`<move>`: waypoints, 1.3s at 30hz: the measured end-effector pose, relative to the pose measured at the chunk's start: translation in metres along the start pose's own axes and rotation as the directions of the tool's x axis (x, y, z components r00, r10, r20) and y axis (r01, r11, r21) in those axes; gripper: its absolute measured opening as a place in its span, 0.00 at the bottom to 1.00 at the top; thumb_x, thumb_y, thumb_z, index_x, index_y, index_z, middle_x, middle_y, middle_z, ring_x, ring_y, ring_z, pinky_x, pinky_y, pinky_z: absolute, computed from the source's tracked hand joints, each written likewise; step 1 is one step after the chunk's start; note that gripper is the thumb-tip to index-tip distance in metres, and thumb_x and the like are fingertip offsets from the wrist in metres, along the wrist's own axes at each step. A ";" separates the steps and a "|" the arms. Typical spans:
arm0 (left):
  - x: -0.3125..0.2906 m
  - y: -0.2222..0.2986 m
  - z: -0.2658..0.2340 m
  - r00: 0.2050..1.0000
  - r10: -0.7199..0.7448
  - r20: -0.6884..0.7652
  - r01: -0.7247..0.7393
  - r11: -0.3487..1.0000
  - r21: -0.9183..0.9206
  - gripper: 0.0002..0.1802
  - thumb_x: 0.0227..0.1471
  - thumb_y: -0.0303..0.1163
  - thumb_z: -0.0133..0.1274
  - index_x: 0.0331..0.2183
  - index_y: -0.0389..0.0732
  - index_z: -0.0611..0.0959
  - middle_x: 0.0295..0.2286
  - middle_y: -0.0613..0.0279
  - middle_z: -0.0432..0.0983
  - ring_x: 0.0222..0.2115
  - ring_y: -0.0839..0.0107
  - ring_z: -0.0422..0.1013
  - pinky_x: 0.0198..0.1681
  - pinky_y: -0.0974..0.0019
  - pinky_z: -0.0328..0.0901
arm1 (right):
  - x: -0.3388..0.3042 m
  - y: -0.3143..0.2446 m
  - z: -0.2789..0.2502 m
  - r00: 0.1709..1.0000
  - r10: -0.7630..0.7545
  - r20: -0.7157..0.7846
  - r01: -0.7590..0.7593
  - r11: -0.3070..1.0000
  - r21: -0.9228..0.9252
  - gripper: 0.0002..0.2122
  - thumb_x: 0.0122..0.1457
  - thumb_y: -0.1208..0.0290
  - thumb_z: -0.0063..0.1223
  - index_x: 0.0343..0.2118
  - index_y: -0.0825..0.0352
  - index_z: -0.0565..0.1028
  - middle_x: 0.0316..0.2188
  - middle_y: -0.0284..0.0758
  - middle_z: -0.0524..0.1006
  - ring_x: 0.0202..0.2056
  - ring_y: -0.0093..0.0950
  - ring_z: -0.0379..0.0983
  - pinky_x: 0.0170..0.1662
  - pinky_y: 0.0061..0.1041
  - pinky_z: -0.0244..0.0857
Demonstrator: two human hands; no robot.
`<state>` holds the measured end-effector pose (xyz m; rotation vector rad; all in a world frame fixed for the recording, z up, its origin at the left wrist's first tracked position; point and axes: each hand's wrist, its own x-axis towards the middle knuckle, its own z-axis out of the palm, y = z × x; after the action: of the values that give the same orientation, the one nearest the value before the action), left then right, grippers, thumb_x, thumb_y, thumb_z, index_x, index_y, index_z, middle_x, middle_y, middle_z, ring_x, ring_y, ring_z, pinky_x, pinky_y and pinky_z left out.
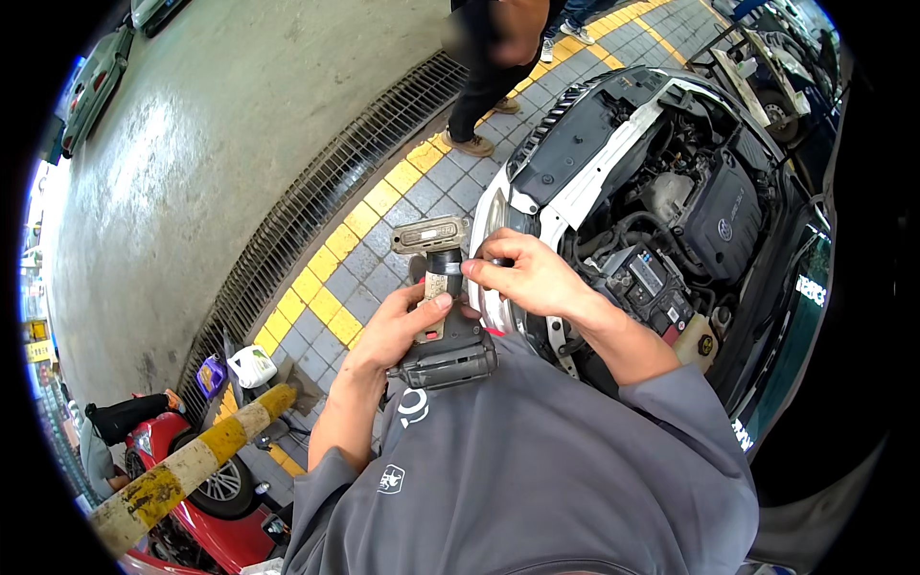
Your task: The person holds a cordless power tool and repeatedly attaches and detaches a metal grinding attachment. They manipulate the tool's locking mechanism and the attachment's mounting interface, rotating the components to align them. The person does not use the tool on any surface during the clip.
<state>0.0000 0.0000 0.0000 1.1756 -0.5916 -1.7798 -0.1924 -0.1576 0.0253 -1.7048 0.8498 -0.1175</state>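
In front of my chest my left hand point(407, 326) is wrapped round a cordless power tool point(446, 362), whose dark battery end is toward me. Its far end has a black neck point(444, 259) with a silver band. Beyond the neck is a flat, oblong, grey-brown piece point(428, 235) with a holed ear; I cannot tell whether it is part of the tool. My right hand point(522, 276) is closed in a pinch, thumb and forefinger against the side of the neck. Something small and dark point(501, 261) shows between its fingers, mostly hidden.
At right stands a white car point(585, 196) with its engine bay point(661, 230) exposed. A floor grate point(316, 201) and yellow tiles point(345, 328) run diagonally. A person point(479, 96) stands ahead. At lower left are a striped yellow bar point(192, 470), jugs point(251, 366) and a red car point(216, 527).
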 end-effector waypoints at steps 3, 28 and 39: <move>-0.008 0.014 -0.002 0.999 0.035 0.026 -0.033 0.998 -0.054 0.32 0.63 0.49 0.58 0.53 0.29 0.78 0.45 0.49 0.82 0.45 0.62 0.80 0.50 0.60 0.75 | 0.004 -0.004 0.001 0.993 -0.117 -0.004 0.117 0.992 0.040 0.17 0.65 0.60 0.64 0.31 0.72 0.80 0.38 0.34 0.72 0.38 0.25 0.73 0.41 0.27 0.68; 0.008 -0.030 -0.004 0.935 0.204 0.290 -0.028 0.858 -0.513 0.41 0.55 0.57 0.62 0.49 0.25 0.78 0.38 0.37 0.81 0.38 0.41 0.82 0.46 0.41 0.79 | 0.031 0.014 -0.012 0.758 -0.324 0.566 -0.107 0.795 0.598 0.24 0.68 0.56 0.59 0.53 0.77 0.77 0.46 0.37 0.81 0.49 0.26 0.76 0.58 0.29 0.67; -0.006 -0.005 0.000 0.963 0.084 0.255 -0.023 0.972 -0.233 0.42 0.57 0.63 0.59 0.49 0.28 0.78 0.39 0.43 0.83 0.40 0.51 0.82 0.45 0.55 0.78 | 0.008 0.010 0.025 0.923 -0.294 0.248 -0.055 0.538 0.841 0.21 0.68 0.62 0.58 0.54 0.77 0.78 0.49 0.42 0.82 0.50 0.32 0.79 0.58 0.34 0.70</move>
<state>-0.0015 0.0071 -0.0009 0.7657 -0.5484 -1.9148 -0.1796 -0.1428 0.0055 -0.7943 0.2702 -0.2528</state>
